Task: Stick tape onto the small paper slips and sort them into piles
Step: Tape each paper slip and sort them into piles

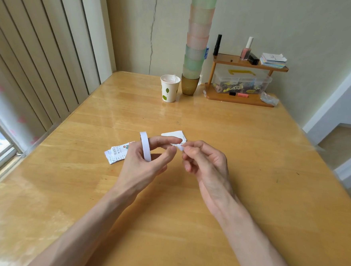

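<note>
White tape roll (145, 145) sits round a curled finger of your left hand (142, 163); at three o'clock your right hand (204, 163) pinches its free end (180, 147).

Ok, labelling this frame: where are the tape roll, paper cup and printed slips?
tape roll (144, 144), head view, white outer band.
paper cup (169, 91), head view, front wall.
printed slips (117, 154), head view, top slip.
</note>
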Available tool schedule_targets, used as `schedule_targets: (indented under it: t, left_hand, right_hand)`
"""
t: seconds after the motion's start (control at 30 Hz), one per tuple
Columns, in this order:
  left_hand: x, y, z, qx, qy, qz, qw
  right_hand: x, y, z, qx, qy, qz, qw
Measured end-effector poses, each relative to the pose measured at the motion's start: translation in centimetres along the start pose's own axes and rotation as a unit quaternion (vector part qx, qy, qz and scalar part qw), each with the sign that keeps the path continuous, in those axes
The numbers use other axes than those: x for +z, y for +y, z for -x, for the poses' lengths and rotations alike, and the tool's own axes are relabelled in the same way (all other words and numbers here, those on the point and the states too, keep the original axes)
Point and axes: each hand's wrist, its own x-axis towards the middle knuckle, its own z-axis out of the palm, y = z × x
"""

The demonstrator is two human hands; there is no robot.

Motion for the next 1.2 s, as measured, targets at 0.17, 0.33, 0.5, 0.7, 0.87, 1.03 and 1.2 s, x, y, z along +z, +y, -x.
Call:
schedule_targets:
  t: [0.17,0.33,0.5,0.7,0.87,1.03,1.2]
  left_hand:
    - [-0.01,-0.14,-0.08,0.01,-0.012,-0.014,1.0]
    - [-0.09,-0.14,-0.1,0.014,-0.013,-0.014,1.0]
    - [-0.18,-0.25,-0.11,0.018,-0.018,-0.013,1.0]
    - [-0.31,-0.42,-0.19,0.029,-0.027,-0.017,0.999]
    - [-0.27,-0.45,-0.27,0.032,-0.027,-0.018,0.999]
    - [-0.23,-0.42,-0.27,0.032,-0.034,-0.015,0.999]
    - [-0.36,-0.65,-0.27,0.034,-0.037,-0.011,0.999]
  right_hand:
    - [-0.03,0.04,0.04,0.004,-0.007,0.002,1.0]
    - [0.05,-0.07,0.04,0.006,-0.008,0.005,1.0]
    - [0.02,-0.15,0.08,0.001,-0.014,0.002,1.0]
    - [0.05,-0.16,0.16,0.002,-0.013,0.005,1.0]
    - [0.19,-0.32,0.18,-0.003,-0.023,0.003,1.0]
    - [0.16,-0.31,0.13,-0.005,-0.017,0.005,1.0]
    - [0.16,-0.26,0.12,-0.009,-0.017,0.0,1.0]
